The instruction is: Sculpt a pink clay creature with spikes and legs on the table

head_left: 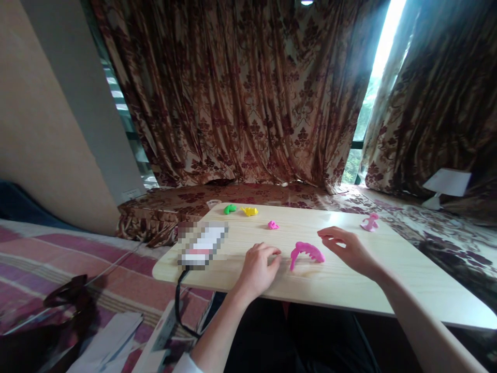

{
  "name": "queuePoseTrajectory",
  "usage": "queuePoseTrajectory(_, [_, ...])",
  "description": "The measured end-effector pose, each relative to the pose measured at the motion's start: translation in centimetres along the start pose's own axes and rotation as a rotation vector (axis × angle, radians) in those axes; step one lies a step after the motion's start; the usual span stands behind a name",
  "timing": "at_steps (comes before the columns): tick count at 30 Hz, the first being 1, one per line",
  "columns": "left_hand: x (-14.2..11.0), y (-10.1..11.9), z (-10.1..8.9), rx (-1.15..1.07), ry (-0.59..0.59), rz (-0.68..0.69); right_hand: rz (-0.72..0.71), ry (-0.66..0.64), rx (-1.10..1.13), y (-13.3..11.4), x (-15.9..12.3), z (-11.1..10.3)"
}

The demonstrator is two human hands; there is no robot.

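Observation:
A large magenta hair claw clip (pixel 306 253) lies on the light wooden table (pixel 407 280) between my hands. My left hand (pixel 259 265) rests on the table just left of it, fingers curled loosely, holding nothing. My right hand (pixel 347 245) hovers just right of the clip with fingers spread and slightly bent, empty. Farther back lie a small pink clip (pixel 273 225), a yellow clip (pixel 249 211), a green clip (pixel 229 209) and a pale pink clip (pixel 370 222) near the far right.
A blurred-out device (pixel 202 244) with a black cable sits on the table's left. Patterned curtains (pixel 248 93) hang behind a cushioned ledge. A white lamp (pixel 444 185) stands at right. A striped bed with dark sunglasses (pixel 66 292) and papers lies at left.

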State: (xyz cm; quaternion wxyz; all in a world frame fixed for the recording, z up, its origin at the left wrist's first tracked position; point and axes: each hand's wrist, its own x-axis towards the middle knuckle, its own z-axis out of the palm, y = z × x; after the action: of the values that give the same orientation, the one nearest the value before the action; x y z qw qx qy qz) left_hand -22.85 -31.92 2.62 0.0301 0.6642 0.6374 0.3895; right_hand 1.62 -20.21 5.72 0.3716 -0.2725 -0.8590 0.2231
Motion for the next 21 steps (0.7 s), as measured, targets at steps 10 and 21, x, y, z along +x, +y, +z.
queuePoseTrajectory(10, [12.2,-2.9,0.8,0.006,-0.128,-0.248,0.102,0.126,0.082,-0.3,-5.8,-1.5])
queuePoseTrajectory(21, [-0.4,4.8,-4.6,-0.538,-0.2,-0.203,0.094,0.198,0.207,-9.3,-8.4,2.1])
